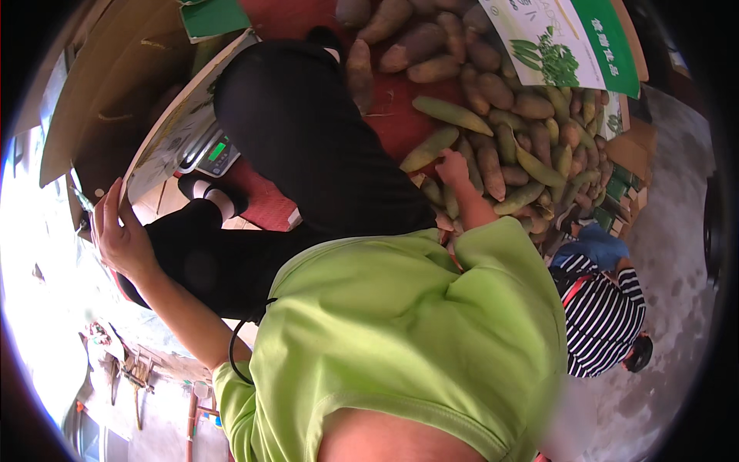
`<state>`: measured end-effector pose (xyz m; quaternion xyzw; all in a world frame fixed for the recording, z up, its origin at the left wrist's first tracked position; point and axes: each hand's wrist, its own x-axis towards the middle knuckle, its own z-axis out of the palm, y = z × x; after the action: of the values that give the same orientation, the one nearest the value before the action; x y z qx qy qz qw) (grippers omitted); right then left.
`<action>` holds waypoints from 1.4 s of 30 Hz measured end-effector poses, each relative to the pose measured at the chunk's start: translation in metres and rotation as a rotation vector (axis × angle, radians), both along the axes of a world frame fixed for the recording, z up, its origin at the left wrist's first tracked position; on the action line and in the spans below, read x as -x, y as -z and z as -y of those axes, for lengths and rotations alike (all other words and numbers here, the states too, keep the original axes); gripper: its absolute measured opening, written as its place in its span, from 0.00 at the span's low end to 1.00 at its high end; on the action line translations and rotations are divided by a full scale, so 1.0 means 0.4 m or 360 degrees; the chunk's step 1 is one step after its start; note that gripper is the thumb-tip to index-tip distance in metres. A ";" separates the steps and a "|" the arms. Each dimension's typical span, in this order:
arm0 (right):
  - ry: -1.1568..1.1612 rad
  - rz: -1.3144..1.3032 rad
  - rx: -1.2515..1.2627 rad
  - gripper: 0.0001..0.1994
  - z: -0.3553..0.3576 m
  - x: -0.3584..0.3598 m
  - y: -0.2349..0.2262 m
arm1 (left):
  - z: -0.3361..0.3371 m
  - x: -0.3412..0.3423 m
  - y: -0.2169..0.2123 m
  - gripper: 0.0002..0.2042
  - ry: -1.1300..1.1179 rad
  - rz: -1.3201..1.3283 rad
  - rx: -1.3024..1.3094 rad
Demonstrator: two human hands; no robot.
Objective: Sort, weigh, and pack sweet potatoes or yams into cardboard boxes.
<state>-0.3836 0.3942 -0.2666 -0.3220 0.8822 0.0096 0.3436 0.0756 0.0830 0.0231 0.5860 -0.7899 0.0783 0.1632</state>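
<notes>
The left hand has loosely bent fingers at the lower corner of a cardboard box; I cannot tell whether they pinch it. The right hand, partly curled, meets a long green vegetable, its hold unclear. That vegetable lies at the left edge of the pile, beside a bare strip of red sheet.

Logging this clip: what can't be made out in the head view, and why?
Head view:
Silver scale with green display: partly hidden by the black-trousered leg.
Pile of brown and green oblong vegetables: top edge cuts it off.
Right hand: too small to tell whether it grips anything.
</notes>
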 end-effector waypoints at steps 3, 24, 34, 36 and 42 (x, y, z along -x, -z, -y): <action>-0.0796 -0.0351 -0.0103 0.24 0.065 -0.078 -0.061 | 0.006 -0.011 0.012 0.11 0.0017 0.0033 0.0047; -0.1325 -0.0456 -0.0248 0.19 0.195 -0.075 -0.020 | 0.013 -0.002 -0.008 0.12 0.0060 0.0050 0.0129; 0.0536 0.0725 0.1309 0.22 0.383 0.032 -0.058 | 0.010 0.003 -0.022 0.10 0.0059 0.0000 0.0121; 0.0591 0.0830 0.1278 0.22 0.485 -0.008 -0.191 | 0.009 -0.002 -0.021 0.10 0.0059 0.0018 0.0138; -0.0050 0.1039 0.2043 0.22 0.735 -0.157 -0.620 | 0.003 -0.001 -0.032 0.09 0.0065 -0.0004 0.0136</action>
<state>-0.3208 0.1001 -0.0185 -0.4594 0.5615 -0.6026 0.3326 0.0761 0.0816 0.0358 0.5622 -0.7975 0.1078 0.1905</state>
